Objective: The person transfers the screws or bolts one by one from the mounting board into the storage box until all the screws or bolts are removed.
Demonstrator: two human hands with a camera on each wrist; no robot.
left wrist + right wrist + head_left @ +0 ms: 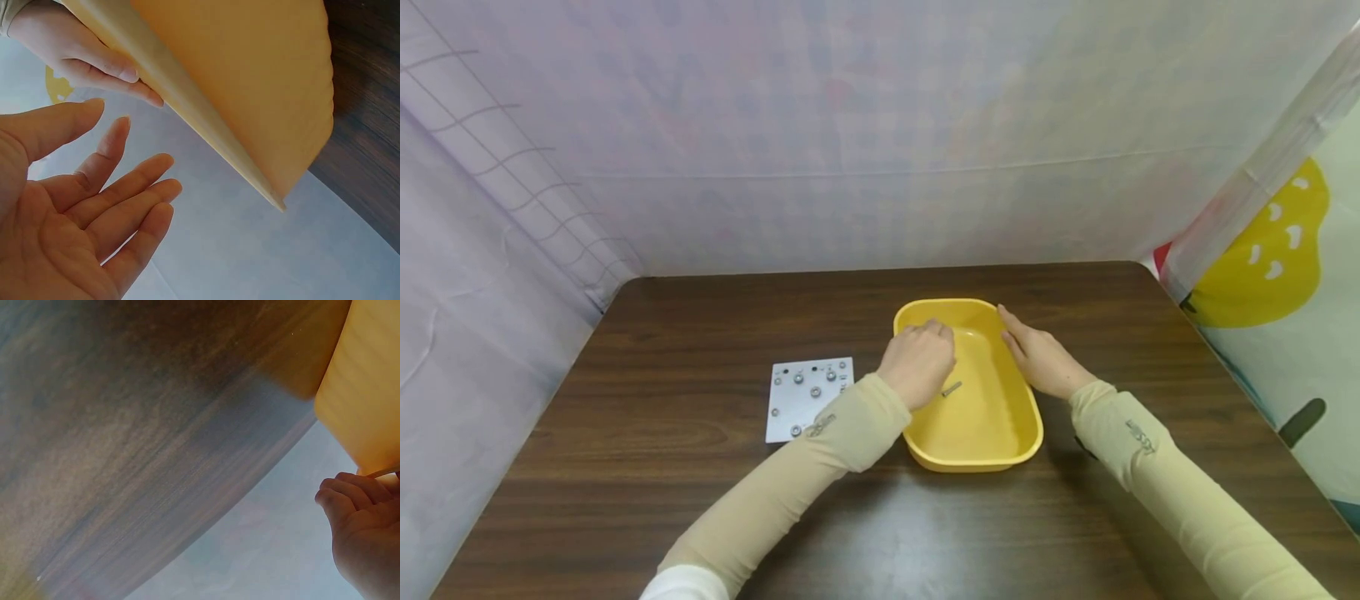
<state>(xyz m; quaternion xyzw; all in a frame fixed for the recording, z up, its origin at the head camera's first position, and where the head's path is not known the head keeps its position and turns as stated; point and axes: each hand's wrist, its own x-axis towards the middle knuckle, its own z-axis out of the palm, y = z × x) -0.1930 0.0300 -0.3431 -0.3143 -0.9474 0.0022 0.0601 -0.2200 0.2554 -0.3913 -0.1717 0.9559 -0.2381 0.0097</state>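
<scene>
In the head view my left hand (919, 360) hovers over the left side of a yellow basin (977, 461). Its fingers are loosely bent, and the left wrist view shows the palm and fingers (164, 164) with nothing in them. A short grey metal screw or pin (952, 388) lies on the basin floor beside that hand. At the basin's right rim is my right hand (1043, 358), holding the edge between thumb and fingers; the right wrist view shows these fingers (350, 495) against the wall's outer side.
Left of the basin lies a white plate (805, 400) with several metal fasteners and small dark holes, partly behind the left forearm. Both rest on a dark wood-grain table (655, 400). Pale cloth (850, 200) hangs behind and at the sides.
</scene>
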